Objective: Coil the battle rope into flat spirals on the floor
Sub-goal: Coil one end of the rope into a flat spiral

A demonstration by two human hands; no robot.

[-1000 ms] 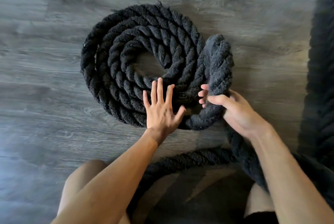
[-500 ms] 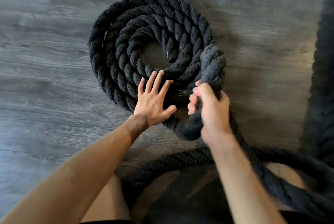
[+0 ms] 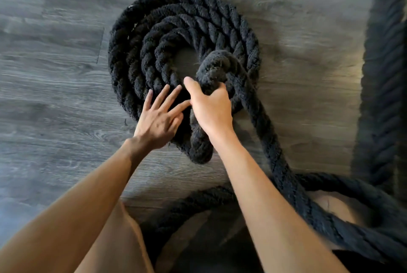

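Observation:
A thick black battle rope [image 3: 182, 30] lies as a flat spiral of several turns on the grey wood floor [image 3: 55, 74]. My left hand [image 3: 158, 118] rests flat on the spiral's near edge, fingers straight and spread. My right hand [image 3: 211, 107] grips a raised loop of the rope [image 3: 217, 63] above the spiral's near-right side. From that loop the free rope [image 3: 275, 151] runs down to the right, across my right leg.
Another stretch of the same rope [image 3: 383, 74] lies along the right edge of the view. A further length [image 3: 193, 204] curves on the floor between my knees. My left leg [image 3: 123, 239] is at the bottom.
My right hand has carried the raised loop leftward, from the spiral's right side to over its near-right turns. My left hand has stayed flat on the near edge.

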